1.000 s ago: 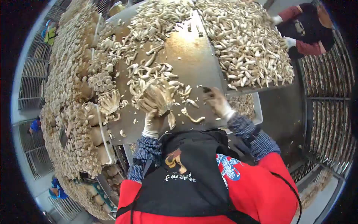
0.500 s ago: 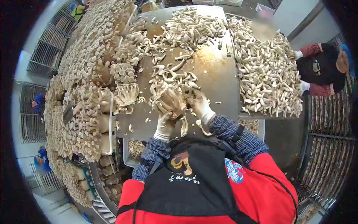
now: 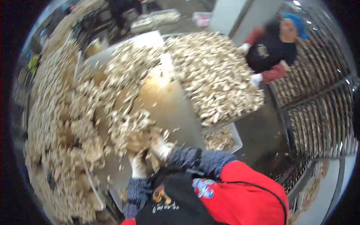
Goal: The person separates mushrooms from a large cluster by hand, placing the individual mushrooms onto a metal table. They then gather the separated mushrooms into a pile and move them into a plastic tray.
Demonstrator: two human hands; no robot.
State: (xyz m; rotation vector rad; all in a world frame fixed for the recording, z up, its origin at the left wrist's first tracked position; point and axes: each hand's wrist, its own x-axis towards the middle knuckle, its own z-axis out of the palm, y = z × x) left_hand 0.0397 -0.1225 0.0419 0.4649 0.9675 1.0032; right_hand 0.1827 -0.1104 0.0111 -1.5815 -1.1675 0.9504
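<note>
A clump of mushrooms (image 3: pixel 137 141) with pale brown stems is between my hands, low over the metal table (image 3: pixel 174 108). My left hand (image 3: pixel 138 167), in a white glove, is closed on the clump's near underside. From the right, my right hand (image 3: pixel 161 147), also gloved, has its curled fingers against the clump's side. Motion smears both hands, so single fingertips do not show. Loose mushrooms (image 3: pixel 129 122) lie just beyond the clump.
Mushroom clumps (image 3: pixel 52 127) are massed along the left. A broad heap of separated mushrooms (image 3: pixel 213 71) lies at the right, above a white bin (image 3: pixel 237 138) of pieces. A co-worker (image 3: pixel 272 48) in a blue cap stands beyond the heap. Racks (image 3: pixel 322 112) line the right side.
My view has swung to the right and blurred, so the table appears farther left and tilted. Both hands remain at the mushroom clump. More of the co-worker now shows.
</note>
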